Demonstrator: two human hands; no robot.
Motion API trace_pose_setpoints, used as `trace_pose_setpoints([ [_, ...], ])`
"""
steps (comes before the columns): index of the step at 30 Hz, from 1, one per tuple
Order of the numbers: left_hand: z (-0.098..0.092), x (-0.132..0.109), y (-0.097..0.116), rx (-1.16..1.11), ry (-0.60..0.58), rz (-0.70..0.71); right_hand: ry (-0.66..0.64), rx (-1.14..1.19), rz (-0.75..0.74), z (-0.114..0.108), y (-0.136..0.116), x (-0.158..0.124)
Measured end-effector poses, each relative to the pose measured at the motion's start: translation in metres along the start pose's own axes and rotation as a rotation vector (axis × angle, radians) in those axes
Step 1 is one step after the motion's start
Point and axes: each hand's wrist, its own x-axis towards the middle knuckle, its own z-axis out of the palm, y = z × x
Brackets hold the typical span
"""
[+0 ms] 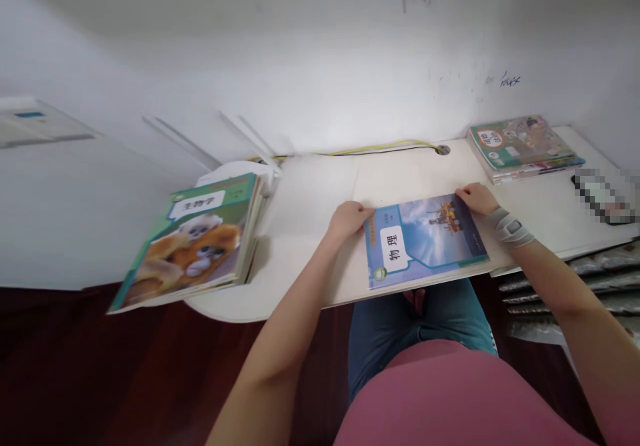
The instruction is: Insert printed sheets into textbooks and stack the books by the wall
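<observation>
A blue physics textbook [425, 239] lies face up at the front edge of the white desk, turned sideways so its title reads along the left side. My left hand [350, 221] grips its upper left corner, fingers curled in. At the upper right corner my right hand [477, 199] pinches the cover's edge; a grey band [511, 226] circles that wrist. To the left stands a thick stack of textbooks [200, 233], topped by a green biology book with golden monkeys. Whatever lies under the physics book is hidden.
At the back right sits a smaller stack of books [525, 143], with a blurred-out phone-like object [603, 196] near it. Yellow and black cables [370, 149] run along the wall to a hole [443, 150]. Plastic-wrapped items [560, 286] fill the space below the desk [315, 206] at right.
</observation>
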Motion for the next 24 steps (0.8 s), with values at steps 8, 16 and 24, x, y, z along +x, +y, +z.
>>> trace_pose_setpoints([
  [8,0.018,-0.014,0.042,0.532,0.227,0.357,0.046,-0.31,-0.007,-0.005,-0.012,-0.007],
  [16,0.066,-0.023,0.07,0.468,0.121,0.591,0.024,-0.35,-0.657,0.016,-0.05,-0.021],
  [24,0.066,-0.017,0.059,0.486,0.211,0.569,0.056,-0.216,-0.772,0.038,-0.048,-0.022],
])
